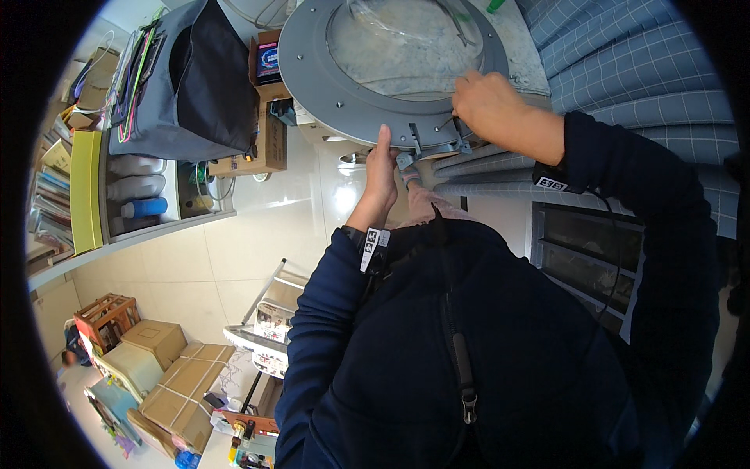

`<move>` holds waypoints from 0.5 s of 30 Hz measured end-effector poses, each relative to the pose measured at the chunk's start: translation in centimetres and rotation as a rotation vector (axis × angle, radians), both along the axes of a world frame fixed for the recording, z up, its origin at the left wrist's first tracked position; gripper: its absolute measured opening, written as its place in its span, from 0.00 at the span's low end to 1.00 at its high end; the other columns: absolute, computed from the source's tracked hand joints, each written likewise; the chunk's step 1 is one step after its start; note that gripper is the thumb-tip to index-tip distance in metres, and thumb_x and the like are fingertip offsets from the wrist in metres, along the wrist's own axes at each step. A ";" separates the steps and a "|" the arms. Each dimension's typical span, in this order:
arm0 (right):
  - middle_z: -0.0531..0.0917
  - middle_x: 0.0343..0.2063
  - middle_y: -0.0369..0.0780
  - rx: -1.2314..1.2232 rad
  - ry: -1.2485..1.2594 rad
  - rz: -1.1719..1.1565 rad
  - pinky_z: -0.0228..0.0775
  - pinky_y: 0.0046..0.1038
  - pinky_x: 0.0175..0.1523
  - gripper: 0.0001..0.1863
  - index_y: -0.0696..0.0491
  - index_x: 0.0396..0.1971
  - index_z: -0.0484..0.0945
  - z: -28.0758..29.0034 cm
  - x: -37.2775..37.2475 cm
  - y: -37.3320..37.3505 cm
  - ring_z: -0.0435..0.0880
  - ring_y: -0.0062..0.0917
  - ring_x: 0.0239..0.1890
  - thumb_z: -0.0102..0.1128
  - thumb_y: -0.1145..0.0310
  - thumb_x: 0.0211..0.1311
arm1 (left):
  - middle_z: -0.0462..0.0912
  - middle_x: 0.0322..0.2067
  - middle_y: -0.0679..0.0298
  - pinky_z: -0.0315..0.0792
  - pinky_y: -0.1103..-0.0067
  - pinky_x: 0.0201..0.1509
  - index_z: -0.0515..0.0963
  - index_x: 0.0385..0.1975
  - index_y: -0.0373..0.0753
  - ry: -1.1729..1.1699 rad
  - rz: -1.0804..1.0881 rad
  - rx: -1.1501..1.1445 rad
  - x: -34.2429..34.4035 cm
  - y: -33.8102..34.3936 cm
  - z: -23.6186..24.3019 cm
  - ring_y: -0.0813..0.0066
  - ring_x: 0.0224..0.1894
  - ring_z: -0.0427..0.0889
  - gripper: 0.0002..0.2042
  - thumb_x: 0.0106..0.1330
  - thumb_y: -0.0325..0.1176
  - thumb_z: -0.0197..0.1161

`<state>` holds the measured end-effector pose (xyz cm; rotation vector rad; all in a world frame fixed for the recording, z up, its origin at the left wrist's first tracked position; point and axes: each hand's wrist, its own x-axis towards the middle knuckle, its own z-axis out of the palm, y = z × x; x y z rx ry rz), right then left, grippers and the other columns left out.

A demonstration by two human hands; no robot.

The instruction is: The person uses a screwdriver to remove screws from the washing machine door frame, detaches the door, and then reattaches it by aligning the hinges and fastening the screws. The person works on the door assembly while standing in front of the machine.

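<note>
A large grey ring-shaped door frame point(312, 74), like a washing machine door, lies in front of me with several screws around its face. My left hand point(380, 173) grips its near edge, thumb on top and fingers hidden beneath. My right hand point(488, 105) is closed over the near right part of the ring. From its fingers a thin dark tool shaft point(445, 123) slants toward a screw by the metal hinge point(416, 141); the rest of the tool is hidden. Clear plastic film point(383, 19) lies inside the ring's opening.
A blue checked curtain point(648, 70) hangs close on the right. To the left, a dark fabric bag point(211, 94) sits on a shelf unit holding bottles, beside a cardboard box point(271, 144). A folding step stool point(269, 328) and cartons point(187, 391) stand lower left.
</note>
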<state>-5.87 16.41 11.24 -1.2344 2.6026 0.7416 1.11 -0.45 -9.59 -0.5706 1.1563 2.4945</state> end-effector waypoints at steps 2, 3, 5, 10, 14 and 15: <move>0.78 0.35 0.44 -0.062 -0.003 -0.037 0.76 0.35 0.37 0.10 0.55 0.34 0.76 0.0 0.2 0.1 0.83 0.37 0.38 0.61 0.73 0.49 | 0.72 0.59 0.62 0.53 0.72 0.68 0.66 0.60 0.36 -0.004 -0.024 0.010 0.0 -0.1 0.3 0.71 0.62 0.67 0.30 0.70 0.56 0.51; 0.80 0.35 0.45 -0.120 -0.020 -0.057 0.76 0.35 0.37 0.08 0.55 0.32 0.78 0.2 0.1 0.2 0.83 0.37 0.37 0.60 0.72 0.50 | 0.72 0.59 0.62 0.53 0.71 0.68 0.66 0.61 0.35 -0.006 -0.029 0.004 0.0 -0.2 0.5 0.71 0.63 0.67 0.30 0.70 0.56 0.51; 0.81 0.34 0.45 -0.183 -0.047 -0.050 0.77 0.35 0.37 0.07 0.55 0.30 0.80 0.4 0.0 0.5 0.84 0.37 0.36 0.60 0.71 0.51 | 0.71 0.60 0.61 0.53 0.71 0.68 0.65 0.61 0.35 -0.017 -0.016 0.012 0.2 -0.1 0.9 0.70 0.63 0.66 0.31 0.71 0.56 0.50; 0.77 0.34 0.43 -0.159 -0.021 0.119 0.76 0.35 0.35 0.12 0.55 0.36 0.73 0.3 -0.5 0.9 0.83 0.37 0.34 0.60 0.75 0.49 | 0.74 0.27 0.71 0.56 0.83 0.32 0.77 0.39 0.40 -0.014 0.108 -0.026 0.1 0.7 1.5 0.83 0.27 0.63 0.24 0.66 0.59 0.57; 0.77 0.32 0.43 -0.162 -0.025 0.116 0.75 0.36 0.35 0.10 0.55 0.34 0.74 0.2 -0.4 0.7 0.84 0.39 0.34 0.61 0.72 0.50 | 0.73 0.51 0.63 0.56 0.74 0.57 0.69 0.56 0.35 -0.005 0.015 0.000 0.2 0.0 1.9 0.73 0.52 0.67 0.29 0.69 0.57 0.53; 0.78 0.31 0.43 -0.163 -0.039 0.087 0.75 0.36 0.35 0.09 0.55 0.33 0.75 0.4 -0.3 0.8 0.84 0.38 0.35 0.61 0.71 0.51 | 0.71 0.61 0.60 0.55 0.70 0.68 0.65 0.62 0.33 0.002 -0.010 0.019 0.3 -0.1 2.1 0.68 0.63 0.67 0.32 0.71 0.56 0.51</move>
